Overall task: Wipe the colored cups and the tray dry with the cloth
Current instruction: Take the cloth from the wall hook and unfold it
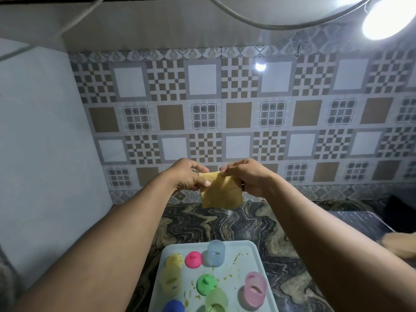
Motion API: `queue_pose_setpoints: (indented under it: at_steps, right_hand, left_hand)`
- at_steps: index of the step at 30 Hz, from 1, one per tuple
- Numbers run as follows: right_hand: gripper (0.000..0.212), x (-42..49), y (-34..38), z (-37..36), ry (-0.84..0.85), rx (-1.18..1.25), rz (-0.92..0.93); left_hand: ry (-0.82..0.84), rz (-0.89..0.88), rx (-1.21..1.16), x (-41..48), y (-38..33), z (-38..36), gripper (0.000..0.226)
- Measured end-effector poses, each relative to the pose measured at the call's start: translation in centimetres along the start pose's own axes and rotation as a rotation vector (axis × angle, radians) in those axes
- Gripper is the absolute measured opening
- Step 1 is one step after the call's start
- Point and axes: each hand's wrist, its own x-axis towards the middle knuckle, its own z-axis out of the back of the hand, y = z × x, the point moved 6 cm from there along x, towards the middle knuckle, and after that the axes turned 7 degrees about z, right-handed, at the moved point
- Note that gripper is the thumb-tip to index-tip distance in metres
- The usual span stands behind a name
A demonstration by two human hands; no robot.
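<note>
A yellow cloth [221, 193] hangs in the air in front of the tiled wall, pinched at its top edge by my left hand [190, 175] and my right hand [246, 176]. Below, at the bottom centre, a pale blue tray [247, 253] lies on the marbled counter, smeared with yellowish spots. On it stand translucent cups: blue [216, 253], pink [254, 289], yellow [171, 281] and green [216, 299]. Coloured dome-shaped lids sit among them: pink [194, 259], yellow [174, 260], green [206, 284] and blue [173, 306].
The dark marbled counter [225, 224] runs to the patterned tile wall. A plain white wall [45, 154] closes the left side. A dark striped object [360, 221] and a blurred tan shape [400, 244] sit at the right. A lamp [387, 19] shines top right.
</note>
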Motion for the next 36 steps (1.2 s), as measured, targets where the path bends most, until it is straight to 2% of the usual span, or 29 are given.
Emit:
queue_pose_setpoints:
  at_steps: [3,6,13,17,19,22,27,28,31,36]
  right_hand:
    - [0.016,-0.2,-0.6,-0.4,0.062,-0.199,-0.023]
    - [0.018,-0.3,-0.9,-1.2,0.051,-0.3,-0.01]
    - [0.014,-0.7,-1.4,-1.6,0.089,-0.494,0.05]
    - [0.017,-1.5,-2.2,-1.3,0.041,-0.274,0.055]
    - [0.034,-1.9,-3.6,-1.5,0.043,0.01,-0.014]
    - [0.056,-2.8,-5.2,-3.0,0.148,0.382,-0.083]
    - [0.068,-3.7,-6.9,-4.7,0.146,0.456,-0.13]
    - [0.064,-3.9,-7.4,-4.9,0.141,0.449,-0.153]
    - [0.035,-4.6,-8.0,-5.7,0.117,0.437,-0.228]
    - [0.027,-5.4,-10.0,-7.4,0.069,0.498,-0.338]
  left_hand:
    - [-0.064,-0.031,0.139,0.3,0.8,0.6,0.029]
    - [-0.103,-0.039,0.189,0.4,1.7,0.8,0.019]
    - [-0.061,-0.005,0.171,0.5,3.8,0.8,0.016]
    - [-0.042,0.005,0.068,0.0,4.1,0.8,0.03]
    - [-0.022,0.021,-0.042,-0.5,4.3,0.5,0.031]
    - [0.009,0.041,-0.151,-1.0,4.5,-0.4,0.035]
    - [-0.045,0.061,-0.146,-1.0,5.7,-1.0,0.037]
    - [-0.03,0.077,-0.154,-1.1,6.2,-1.1,0.038]
    - [0.001,0.117,-0.153,-1.2,8.0,-1.5,0.045]
    - [-0.027,0.17,-0.131,-1.5,10.7,-1.9,0.039]
